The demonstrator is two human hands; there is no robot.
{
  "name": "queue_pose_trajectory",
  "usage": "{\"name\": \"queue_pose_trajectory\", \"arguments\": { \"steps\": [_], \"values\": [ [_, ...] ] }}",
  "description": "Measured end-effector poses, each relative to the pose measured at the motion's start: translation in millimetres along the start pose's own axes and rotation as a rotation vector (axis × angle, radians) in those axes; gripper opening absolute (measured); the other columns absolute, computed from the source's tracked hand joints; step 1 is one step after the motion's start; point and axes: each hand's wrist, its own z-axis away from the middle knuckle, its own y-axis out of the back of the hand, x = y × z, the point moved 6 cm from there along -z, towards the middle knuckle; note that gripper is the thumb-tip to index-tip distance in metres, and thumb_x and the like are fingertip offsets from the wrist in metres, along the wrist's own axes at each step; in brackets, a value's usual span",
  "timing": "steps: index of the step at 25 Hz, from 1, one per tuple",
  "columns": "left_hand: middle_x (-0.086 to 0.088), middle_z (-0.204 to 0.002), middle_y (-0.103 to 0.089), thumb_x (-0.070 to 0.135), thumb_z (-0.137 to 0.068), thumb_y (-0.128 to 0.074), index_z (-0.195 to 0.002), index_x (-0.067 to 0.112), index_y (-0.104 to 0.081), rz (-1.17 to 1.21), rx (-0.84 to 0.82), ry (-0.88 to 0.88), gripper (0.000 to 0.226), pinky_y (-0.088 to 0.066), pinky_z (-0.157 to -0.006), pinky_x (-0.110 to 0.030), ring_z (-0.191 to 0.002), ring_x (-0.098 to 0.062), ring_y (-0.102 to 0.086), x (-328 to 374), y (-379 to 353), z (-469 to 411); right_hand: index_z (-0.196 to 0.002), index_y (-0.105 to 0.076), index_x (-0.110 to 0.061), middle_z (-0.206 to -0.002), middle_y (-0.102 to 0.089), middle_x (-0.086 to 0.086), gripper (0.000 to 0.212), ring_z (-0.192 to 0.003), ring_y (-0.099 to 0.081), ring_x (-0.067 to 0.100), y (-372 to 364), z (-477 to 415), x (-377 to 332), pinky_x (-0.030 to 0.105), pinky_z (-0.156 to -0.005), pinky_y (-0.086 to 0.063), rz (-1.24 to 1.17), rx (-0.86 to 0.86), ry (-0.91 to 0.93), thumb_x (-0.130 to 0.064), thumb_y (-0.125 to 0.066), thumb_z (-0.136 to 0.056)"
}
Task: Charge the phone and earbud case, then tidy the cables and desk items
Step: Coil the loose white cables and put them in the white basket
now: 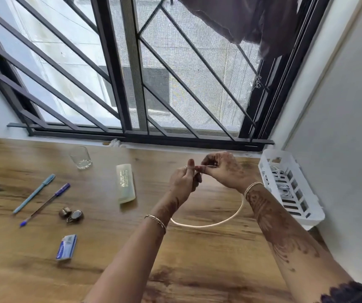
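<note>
two pens (33, 193) and glass (81, 158) on desk (110, 248) far left | my left grip (183, 182) is closed on the cable (208, 225), raised over the desk | my right grip (223, 171) pinches it too, fingertips meeting the left | cable's loop sags toward the desk between my forearms | basket (274, 152) against right wall

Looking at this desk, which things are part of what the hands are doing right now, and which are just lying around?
In use: white cable, pinched by the left hand and right hand; white basket, likely its destination, holding other cables.
Lying about: glass, light blue pen, dark blue pen, pale case, small blue box, two metal pieces.
</note>
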Motion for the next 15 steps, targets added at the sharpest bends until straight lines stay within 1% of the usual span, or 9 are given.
{"name": "queue_pose_trajectory", "arguments": {
  "steps": [1, 3, 5, 6, 8, 10, 11, 13, 15],
  "values": [
    [0.010, -0.043, -0.043, 0.054, -0.096, -0.032, -0.049, 0.021, -0.051, 0.007, 0.006, 0.027, 0.060, -0.028, -0.040, -0.016, -0.039, -0.007, -0.034, -1, 0, 1, -0.072, -0.069, -0.014, -0.057, -0.059, -0.013, 0.018, -0.050, -0.051, -0.011, 0, 1, 1, 0.006, -0.053, -0.037, -0.030, 0.035, -0.011, -0.029, -0.079, -0.075],
    [0.006, -0.047, -0.042, 0.052, -0.098, -0.030, -0.052, 0.020, -0.048, -0.005, -0.003, 0.079, 0.059, -0.026, -0.039, -0.016, -0.039, -0.008, -0.033, -1, 0, 3, -0.071, -0.067, -0.014, -0.057, -0.058, -0.013, 0.021, -0.048, -0.049, -0.009, -1, 3, 7, 0.007, -0.051, -0.037, -0.091, 0.098, -0.030, -0.029, -0.081, -0.072],
    [0.005, -0.045, -0.038, 0.053, -0.098, -0.026, -0.057, 0.016, -0.047, 0.060, -0.033, 0.138, 0.059, -0.022, -0.038, -0.015, -0.035, -0.006, -0.030, 0, 0, 7, -0.073, -0.067, -0.014, -0.061, -0.062, -0.009, 0.020, -0.051, -0.051, -0.008, -8, 4, 16, 0.009, -0.055, -0.039, -0.168, 0.117, -0.044, -0.029, -0.080, -0.074],
    [0.006, -0.043, -0.035, 0.052, -0.099, -0.024, -0.059, 0.015, -0.047, 0.148, -0.056, 0.183, 0.059, -0.019, -0.037, -0.014, -0.034, -0.005, -0.026, 0, -2, 8, -0.073, -0.068, -0.014, -0.063, -0.064, -0.006, 0.019, -0.054, -0.051, -0.006, -13, 3, 21, 0.014, -0.057, -0.041, -0.200, 0.131, -0.058, -0.030, -0.077, -0.077],
    [0.009, -0.042, -0.032, 0.051, -0.099, -0.020, -0.066, 0.014, -0.048, 0.389, -0.118, 0.271, 0.057, -0.018, -0.038, -0.016, -0.035, -0.004, -0.025, -2, -11, 10, -0.068, -0.066, -0.016, -0.061, -0.062, -0.003, 0.025, -0.056, -0.051, 0.004, -20, 3, 32, 0.031, -0.059, -0.044, -0.215, 0.189, -0.080, -0.035, -0.068, -0.085],
    [0.008, -0.046, -0.035, 0.048, -0.100, -0.020, -0.072, 0.013, -0.049, 0.616, -0.152, 0.316, 0.054, -0.025, -0.041, -0.015, -0.040, -0.005, -0.031, 0, -19, 12, -0.063, -0.060, -0.016, -0.056, -0.057, -0.003, 0.032, -0.055, -0.049, 0.008, -24, 5, 41, 0.037, -0.059, -0.044, -0.201, 0.231, -0.109, -0.035, -0.060, -0.089],
    [0.006, -0.048, -0.038, 0.046, -0.101, -0.020, -0.075, 0.012, -0.049, 0.715, -0.151, 0.317, 0.052, -0.030, -0.045, -0.015, -0.042, -0.006, -0.035, 2, -22, 12, -0.061, -0.057, -0.018, -0.055, -0.055, -0.004, 0.033, -0.054, -0.049, 0.009, -27, 6, 46, 0.038, -0.059, -0.043, -0.189, 0.223, -0.134, -0.031, -0.058, -0.091],
    [0.002, -0.052, -0.045, 0.040, -0.102, -0.022, -0.080, 0.009, -0.050, 0.866, -0.120, 0.311, 0.047, -0.036, -0.055, -0.017, -0.045, -0.009, -0.043, 6, -21, 8, -0.062, -0.055, -0.020, -0.056, -0.054, -0.004, 0.032, -0.053, -0.047, 0.011, -37, 12, 52, 0.036, -0.059, -0.041, -0.182, 0.134, -0.202, -0.023, -0.054, -0.093],
    [-0.001, -0.059, -0.050, 0.036, -0.102, -0.025, -0.084, 0.007, -0.052, 0.902, -0.069, 0.304, 0.044, -0.040, -0.060, -0.020, -0.048, -0.011, -0.049, 6, -16, 3, -0.063, -0.054, -0.020, -0.059, -0.054, -0.002, 0.030, -0.053, -0.045, 0.011, -49, 21, 54, 0.034, -0.059, -0.038, -0.189, 0.026, -0.245, -0.018, -0.051, -0.093]
  ]
}}
